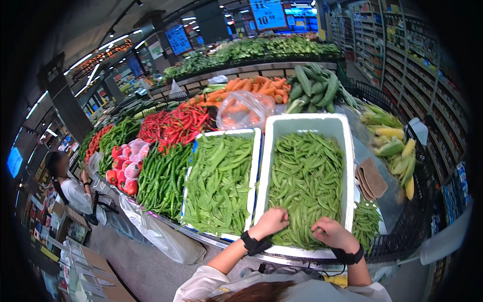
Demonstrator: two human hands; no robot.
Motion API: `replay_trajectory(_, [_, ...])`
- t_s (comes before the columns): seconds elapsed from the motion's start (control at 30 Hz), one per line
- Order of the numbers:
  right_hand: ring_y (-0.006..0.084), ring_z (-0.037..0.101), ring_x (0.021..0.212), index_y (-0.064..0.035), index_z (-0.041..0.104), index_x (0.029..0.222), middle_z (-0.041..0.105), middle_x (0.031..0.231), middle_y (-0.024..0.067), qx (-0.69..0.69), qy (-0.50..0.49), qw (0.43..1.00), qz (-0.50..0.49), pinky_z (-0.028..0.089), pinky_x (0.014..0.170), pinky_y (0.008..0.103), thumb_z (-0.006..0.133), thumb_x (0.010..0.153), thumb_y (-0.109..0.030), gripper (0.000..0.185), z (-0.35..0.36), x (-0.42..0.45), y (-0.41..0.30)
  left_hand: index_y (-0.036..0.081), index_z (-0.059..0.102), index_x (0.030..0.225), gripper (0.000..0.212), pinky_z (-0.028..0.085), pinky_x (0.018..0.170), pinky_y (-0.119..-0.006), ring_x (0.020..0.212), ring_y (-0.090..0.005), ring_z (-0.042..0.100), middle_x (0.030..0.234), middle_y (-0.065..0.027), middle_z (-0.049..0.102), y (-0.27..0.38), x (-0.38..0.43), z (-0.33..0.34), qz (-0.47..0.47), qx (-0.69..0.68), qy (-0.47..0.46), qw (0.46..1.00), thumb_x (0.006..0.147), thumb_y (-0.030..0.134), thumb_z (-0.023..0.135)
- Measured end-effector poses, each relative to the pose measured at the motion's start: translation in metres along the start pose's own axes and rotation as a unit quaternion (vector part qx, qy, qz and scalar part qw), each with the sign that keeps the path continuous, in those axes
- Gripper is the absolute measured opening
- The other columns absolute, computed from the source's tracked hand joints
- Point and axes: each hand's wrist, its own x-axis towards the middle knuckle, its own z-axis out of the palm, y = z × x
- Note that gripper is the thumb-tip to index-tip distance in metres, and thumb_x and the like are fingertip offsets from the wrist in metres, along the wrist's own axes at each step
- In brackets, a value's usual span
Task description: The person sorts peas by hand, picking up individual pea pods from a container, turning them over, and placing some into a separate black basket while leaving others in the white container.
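Observation:
Before me stands a white foam box that holds a heap of green pea pods. My left hand is over the near left part of the heap, fingers curled down toward the pods. At the near right of the same box, my right hand has its fingers bent inward above the pods. Whether either hand pinches a pod is too small to tell. Both wrists wear black bands. To the left, a second foam box is filled with flatter snow peas.
Green chillies, red chillies and red peppers lie leftward. Behind are a clear plastic bag, carrots and green gourds. A brown cloth, corn and loose pods lie right. A person stands left.

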Motion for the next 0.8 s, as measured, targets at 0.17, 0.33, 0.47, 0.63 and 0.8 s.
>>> replay_trajectory(0.17, [0.0238,0.057,0.078,0.0017,0.047,0.1,0.048,0.091,0.0155,-0.009,0.052,0.996,0.068,0.045,0.064,0.03,0.056,0.077,-0.006,0.026,0.018,-0.019,-0.008,0.004,0.053,0.081,0.024,0.044,0.068,-0.038,0.078,-0.0317,0.054,0.081,-0.0143,0.053,0.02,-0.015,0.021,-0.024,0.04,-0.034,0.998,0.067,0.02,0.064])
replay_trajectory(0.33, [0.0285,0.053,0.082,0.001,0.048,0.097,0.048,0.094,0.016,-0.005,0.14,0.99,0.028,0.043,0.069,0.0336,0.053,0.074,0.0,0.024,0.07,-0.024,0.033,0.004,0.049,0.09,0.029,0.041,0.074,-0.039,0.09,-0.0337,0.048,0.091,-0.0156,0.048,0.031,-0.029,0.048,-0.009,0.086,0.007,0.996,0.066,0.011,0.063])
replay_trajectory(0.47, [0.0333,0.046,0.086,0.0006,0.05,0.09,0.046,0.091,0.0158,-0.118,0.176,0.977,-0.038,0.037,0.078,0.0377,0.055,0.066,0.002,0.025,0.084,-0.015,0.032,0.003,0.05,0.085,0.027,0.042,0.073,-0.038,0.084,-0.0323,0.049,0.083,-0.0138,0.049,0.015,-0.034,0.058,0.034,0.043,0.073,0.996,0.063,0.01,0.064])
replay_trajectory(0.63, [0.0283,0.048,0.069,0.002,0.052,0.08,0.046,0.084,0.0136,-0.031,0.196,0.98,-0.014,0.041,0.062,0.0353,0.059,0.063,0.0,0.018,0.088,-0.017,0.039,0.002,0.049,0.072,0.013,0.04,0.07,-0.039,0.079,-0.0316,0.048,0.076,-0.0129,0.048,0.016,-0.033,0.062,0.074,-0.012,0.109,0.991,0.067,0.009,0.059])
replay_trajectory(0.8, [0.0274,0.048,0.06,0.0005,0.052,0.066,0.047,0.065,0.0118,-0.076,0.248,0.966,-0.017,0.039,0.055,0.0353,0.057,0.068,-0.004,0.008,0.099,-0.021,0.049,0.002,0.049,0.073,0.013,0.041,0.068,-0.039,0.077,-0.0321,0.049,0.076,-0.0131,0.048,0.02,-0.039,0.061,0.08,0.0,0.137,0.987,0.066,0.008,0.058])
